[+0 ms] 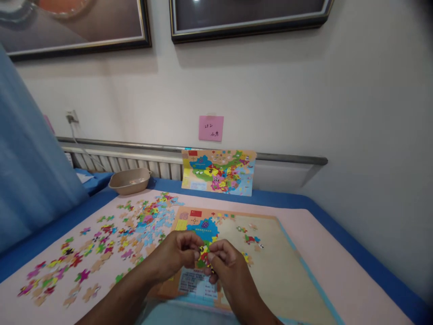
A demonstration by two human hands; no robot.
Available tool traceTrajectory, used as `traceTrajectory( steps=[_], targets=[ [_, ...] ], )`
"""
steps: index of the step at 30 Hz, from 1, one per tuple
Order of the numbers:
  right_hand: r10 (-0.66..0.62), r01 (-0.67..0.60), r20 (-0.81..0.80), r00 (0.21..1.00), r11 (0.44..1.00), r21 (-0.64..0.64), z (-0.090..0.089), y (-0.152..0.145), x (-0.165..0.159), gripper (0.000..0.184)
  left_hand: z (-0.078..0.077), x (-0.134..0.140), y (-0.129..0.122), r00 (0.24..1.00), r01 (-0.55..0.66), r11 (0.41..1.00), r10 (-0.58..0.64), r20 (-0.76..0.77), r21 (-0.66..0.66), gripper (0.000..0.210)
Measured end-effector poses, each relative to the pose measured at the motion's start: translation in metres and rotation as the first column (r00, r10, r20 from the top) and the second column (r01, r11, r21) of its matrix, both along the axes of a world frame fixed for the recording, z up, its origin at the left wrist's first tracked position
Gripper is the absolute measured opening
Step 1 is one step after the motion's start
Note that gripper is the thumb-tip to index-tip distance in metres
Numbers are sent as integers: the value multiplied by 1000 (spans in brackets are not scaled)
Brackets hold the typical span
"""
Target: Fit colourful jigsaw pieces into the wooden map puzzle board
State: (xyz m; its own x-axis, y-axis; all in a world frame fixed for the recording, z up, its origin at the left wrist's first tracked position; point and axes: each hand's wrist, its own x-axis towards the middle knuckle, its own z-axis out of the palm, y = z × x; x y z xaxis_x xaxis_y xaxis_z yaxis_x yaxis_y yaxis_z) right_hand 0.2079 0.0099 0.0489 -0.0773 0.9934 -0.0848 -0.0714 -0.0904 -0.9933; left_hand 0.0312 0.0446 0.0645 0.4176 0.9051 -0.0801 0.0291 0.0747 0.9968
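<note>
Both hands meet over the left part of a partly assembled map puzzle board (280, 271). Between my fingers are joined puzzle pieces (204, 255), coloured yellow, red and green. My left hand (177, 253) pinches them from the left with thumb and index finger. From the right, my right hand (228, 262) grips the same pieces, its fingers curled around their edge. Behind the hands, the blue section (204, 231) of the map lies fitted on the board. A few joined pieces (252, 240) rest loose on the board's bare area to the right.
Many loose puzzle pieces (101, 241) are scattered over the pink table cover (135, 295) at left. A beige basin (130, 181) stands at the back left. A reference map picture (218, 172) leans against the wall, below a pink note (211, 128). A blue curtain (34, 162) hangs at left.
</note>
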Motion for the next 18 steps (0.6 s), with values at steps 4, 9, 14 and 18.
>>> traceTrajectory(
  steps=[4,9,14,18],
  targets=[
    [33,-33,6,999,999,4,3,-1,2,30,-3,1,0,999,-26,1000,26,-18,-7,26],
    [84,-85,65,994,996,20,5,-1,7,28,-6,3,0,998,-60,998,61,20,-34,27],
    [120,-123,81,989,992,37,-2,4,10,28,-7,2,2,998,-65,997,65,12,-40,26],
    [103,-104,55,993,994,22,-3,5,9,31,-5,3,2,997,-79,996,79,0,-38,27]
  ],
)
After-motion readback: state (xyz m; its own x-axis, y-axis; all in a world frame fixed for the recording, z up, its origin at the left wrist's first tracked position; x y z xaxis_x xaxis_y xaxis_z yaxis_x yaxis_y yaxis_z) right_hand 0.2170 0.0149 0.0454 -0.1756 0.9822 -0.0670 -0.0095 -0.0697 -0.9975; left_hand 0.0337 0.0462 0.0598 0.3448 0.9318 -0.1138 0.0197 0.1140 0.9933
